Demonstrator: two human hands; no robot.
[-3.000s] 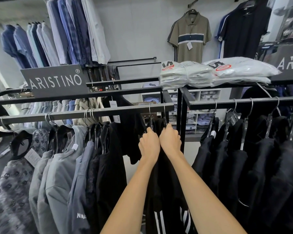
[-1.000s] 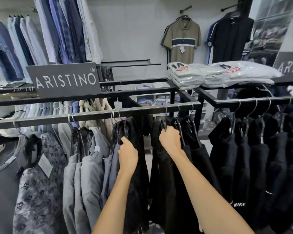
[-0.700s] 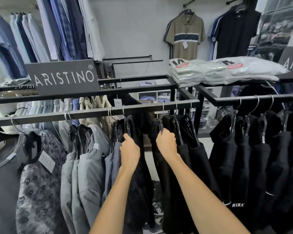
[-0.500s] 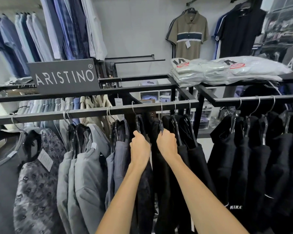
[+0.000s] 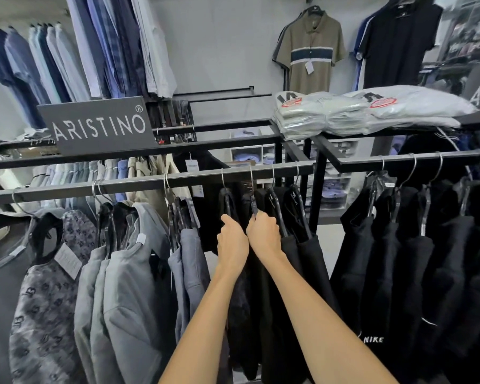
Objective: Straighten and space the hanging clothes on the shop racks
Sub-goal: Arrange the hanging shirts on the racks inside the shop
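Head view is showing the left hand [image 5: 232,241] and right hand [image 5: 264,234] touching side by side, each gripping one of two neighbouring black hangers [image 5: 227,200] directly above, hooks riding the left-right rail [image 5: 139,184], bare rail lying leftward toward the grey tops [image 5: 190,253].

Clothing shop: garments on hangers along metal racks [image 5: 150,184], an "ARISTINO" brand sign [image 5: 97,126] at 10 o'clock, price-tagged polo shirt [image 5: 311,54] displayed on the wall at 1 o'clock.

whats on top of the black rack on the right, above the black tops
Piles of folded pale garments in clear bags lie on the rack top, some with round red stickers. The piles cover whatever is beneath them.
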